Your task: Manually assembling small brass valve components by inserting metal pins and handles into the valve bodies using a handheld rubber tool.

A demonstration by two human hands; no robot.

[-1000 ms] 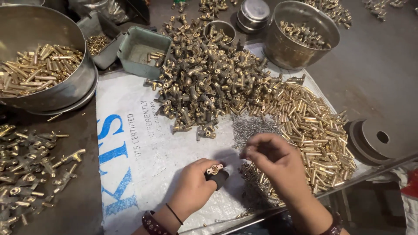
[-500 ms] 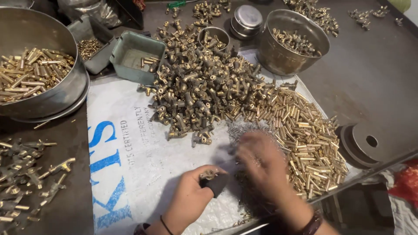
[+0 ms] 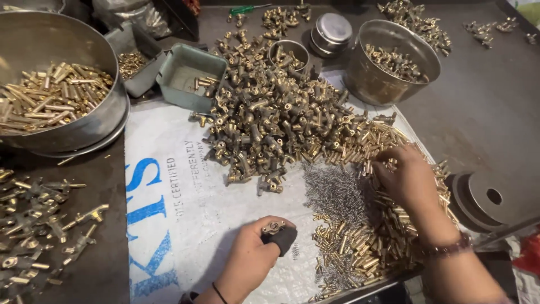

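My left hand (image 3: 251,256) rests on the white printed sack (image 3: 169,225) and grips a small brass valve fitting (image 3: 273,227) against a black pad (image 3: 284,239). My right hand (image 3: 406,177) reaches palm down into the spread of short brass tubes (image 3: 360,247), fingers curled among them; whether it holds one I cannot tell. Between the hands lies a patch of small steel springs (image 3: 336,194). A big heap of brass valve bodies (image 3: 270,121) sits beyond both hands.
A large steel bowl (image 3: 107,110) of brass rods stands far left, a steel pot (image 3: 371,84) with fittings at back right, a small green tray (image 3: 191,73) and a steel cup (image 3: 288,52) behind the heap. Assembled brass parts (image 3: 39,225) lie at left. Round metal discs (image 3: 484,200) lie at right.
My right hand has moved from the springs near my left hand out to the right and away, into the brass tubes. My left hand has stayed with the fitting.
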